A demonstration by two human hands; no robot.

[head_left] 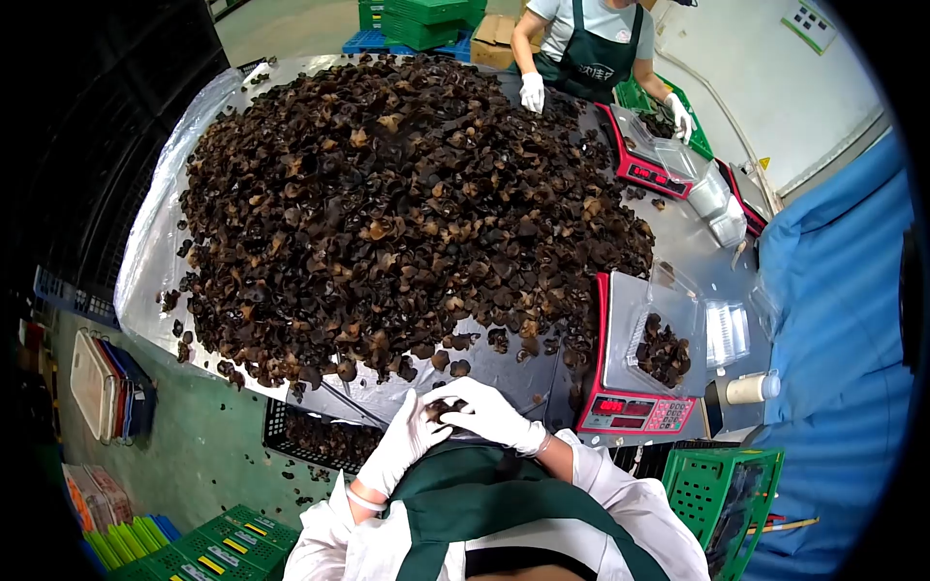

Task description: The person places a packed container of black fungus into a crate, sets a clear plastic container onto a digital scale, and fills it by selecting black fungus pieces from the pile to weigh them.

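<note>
Well, two hands in white gloves are close together. The left hand [402,447] and the right hand [486,416] are both partly curled, and their fingers hold a small dark piece [441,411] between them. Just below the hands is a green apron [436,479]. Down to the left of the left hand, a black crate [277,432] has more dark bits inside. To the right of the right hand sits a red scale [630,416] — with a clear tub [636,341] of dark bits on top. Past both hands, a big heap [407,213] covers much of the table [673,232]. Farthest off, beyond the heap, another person's gloved hand [533,92] is at its edge.
</note>
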